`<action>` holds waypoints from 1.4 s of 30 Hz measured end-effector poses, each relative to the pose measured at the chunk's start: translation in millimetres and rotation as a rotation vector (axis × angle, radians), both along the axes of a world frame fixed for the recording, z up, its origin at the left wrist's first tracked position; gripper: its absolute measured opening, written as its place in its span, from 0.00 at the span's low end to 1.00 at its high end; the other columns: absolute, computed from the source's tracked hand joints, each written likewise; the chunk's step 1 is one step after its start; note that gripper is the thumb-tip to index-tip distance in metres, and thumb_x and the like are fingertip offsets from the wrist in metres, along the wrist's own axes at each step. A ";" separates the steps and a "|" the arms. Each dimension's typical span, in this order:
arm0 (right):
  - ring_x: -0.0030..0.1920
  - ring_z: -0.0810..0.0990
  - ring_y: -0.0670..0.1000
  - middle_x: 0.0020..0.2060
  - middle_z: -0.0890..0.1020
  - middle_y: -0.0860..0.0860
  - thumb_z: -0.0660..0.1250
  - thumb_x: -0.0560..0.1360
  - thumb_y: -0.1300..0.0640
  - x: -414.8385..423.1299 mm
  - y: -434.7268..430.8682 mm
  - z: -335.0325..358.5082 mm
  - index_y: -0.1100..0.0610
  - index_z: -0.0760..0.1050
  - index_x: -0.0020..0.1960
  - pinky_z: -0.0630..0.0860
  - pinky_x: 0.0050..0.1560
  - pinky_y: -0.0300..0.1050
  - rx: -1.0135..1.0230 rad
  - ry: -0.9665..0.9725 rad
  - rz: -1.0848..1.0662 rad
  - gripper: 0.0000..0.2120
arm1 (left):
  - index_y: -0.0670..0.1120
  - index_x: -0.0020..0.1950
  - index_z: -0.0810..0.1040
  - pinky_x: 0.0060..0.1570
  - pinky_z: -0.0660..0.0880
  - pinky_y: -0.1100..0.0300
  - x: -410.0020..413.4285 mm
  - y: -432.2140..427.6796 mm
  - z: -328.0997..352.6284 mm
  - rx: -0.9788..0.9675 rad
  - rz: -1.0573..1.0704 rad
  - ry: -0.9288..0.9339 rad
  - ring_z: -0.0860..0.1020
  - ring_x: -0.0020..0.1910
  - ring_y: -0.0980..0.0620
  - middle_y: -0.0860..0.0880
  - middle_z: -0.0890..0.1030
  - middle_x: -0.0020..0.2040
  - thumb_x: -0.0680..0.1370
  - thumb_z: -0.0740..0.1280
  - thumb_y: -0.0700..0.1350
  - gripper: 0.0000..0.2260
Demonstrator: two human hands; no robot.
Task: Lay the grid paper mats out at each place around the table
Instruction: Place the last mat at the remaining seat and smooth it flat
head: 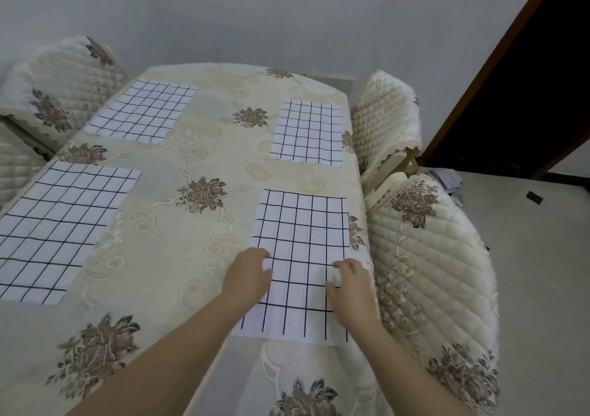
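Now left hand (pixel 252 272) and right hand (pixel 351 288), fingers relaxed, atop the near-right grid mat (pixel 300 224).

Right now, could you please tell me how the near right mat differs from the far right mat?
The near right mat has the left hand and right hand on it; the far right mat is untouched. The near right mat reaches the near edge of the table; the far right mat lies further up. Both lie flat along the right side, white with black grid lines.
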State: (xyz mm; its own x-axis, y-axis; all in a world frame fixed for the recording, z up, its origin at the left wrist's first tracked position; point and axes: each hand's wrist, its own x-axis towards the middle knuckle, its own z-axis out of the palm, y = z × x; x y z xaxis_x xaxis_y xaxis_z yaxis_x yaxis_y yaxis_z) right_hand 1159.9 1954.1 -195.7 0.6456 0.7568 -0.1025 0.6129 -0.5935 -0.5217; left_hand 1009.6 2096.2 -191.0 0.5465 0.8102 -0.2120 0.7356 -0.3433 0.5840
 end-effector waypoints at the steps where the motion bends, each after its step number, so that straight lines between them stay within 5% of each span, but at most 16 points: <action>1: 0.69 0.64 0.56 0.70 0.66 0.55 0.63 0.75 0.58 -7.3 4.7 -1.6 0.57 0.69 0.69 0.63 0.66 0.45 -0.048 0.006 0.075 0.21 | 0.44 0.68 0.72 0.65 0.64 0.57 5.9 -8.7 -0.8 0.021 -0.100 0.052 0.68 0.68 0.48 0.47 0.72 0.69 0.78 0.65 0.45 0.19; 7: 0.78 0.49 0.57 0.78 0.52 0.53 0.45 0.77 0.48 -40.4 25.1 -18.9 0.52 0.59 0.75 0.49 0.76 0.52 -0.246 -0.024 0.297 0.28 | 0.48 0.77 0.54 0.74 0.54 0.46 25.6 -49.3 -22.6 0.082 -0.348 0.437 0.48 0.78 0.42 0.45 0.51 0.79 0.78 0.62 0.49 0.30; 13: 0.77 0.40 0.59 0.78 0.45 0.55 0.62 0.77 0.44 -24.2 7.0 -27.7 0.52 0.47 0.78 0.45 0.77 0.53 -0.348 0.002 0.288 0.37 | 0.51 0.79 0.46 0.73 0.47 0.38 12.0 -43.1 -24.9 -0.037 -0.293 0.480 0.40 0.77 0.38 0.47 0.42 0.80 0.71 0.70 0.60 0.45; 20: 0.78 0.40 0.55 0.78 0.44 0.55 0.67 0.74 0.45 -3.5 -12.0 -27.6 0.57 0.46 0.78 0.50 0.76 0.48 -0.299 0.108 0.110 0.43 | 0.48 0.79 0.46 0.74 0.50 0.41 2.5 -35.5 -22.4 -0.037 -0.275 0.502 0.42 0.77 0.37 0.41 0.43 0.79 0.70 0.72 0.59 0.48; 27: 0.77 0.45 0.57 0.77 0.51 0.56 0.66 0.75 0.47 11.5 10.1 -16.3 0.58 0.58 0.74 0.50 0.76 0.50 -0.193 0.023 0.107 0.33 | 0.46 0.73 0.62 0.69 0.61 0.52 23.3 -10.1 -6.4 0.157 -0.253 0.378 0.61 0.72 0.43 0.42 0.63 0.72 0.73 0.69 0.58 0.34; 38: 0.78 0.44 0.59 0.78 0.48 0.57 0.60 0.79 0.49 66.7 110.9 -5.1 0.58 0.55 0.76 0.48 0.75 0.53 -0.301 -0.019 0.190 0.29 | 0.44 0.74 0.61 0.72 0.59 0.49 97.2 69.4 -5.6 0.140 -0.262 0.337 0.55 0.75 0.41 0.41 0.60 0.75 0.76 0.65 0.56 0.31; 42: 0.77 0.44 0.60 0.78 0.49 0.58 0.60 0.79 0.48 70.7 136.3 -14.5 0.59 0.54 0.76 0.47 0.76 0.54 -0.305 -0.073 0.232 0.31 | 0.46 0.77 0.55 0.75 0.52 0.46 116.5 75.4 -15.0 0.125 -0.299 0.371 0.46 0.78 0.40 0.42 0.50 0.79 0.77 0.62 0.59 0.34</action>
State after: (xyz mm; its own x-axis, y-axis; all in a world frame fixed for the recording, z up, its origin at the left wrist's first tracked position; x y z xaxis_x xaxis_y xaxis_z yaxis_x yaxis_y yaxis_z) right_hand 1230.5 2090.3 -210.1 0.4747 0.8254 -0.3056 0.7783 -0.5558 -0.2922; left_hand 1126.1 2171.6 -206.0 0.6652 0.6609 -0.3473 0.7445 -0.6220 0.2425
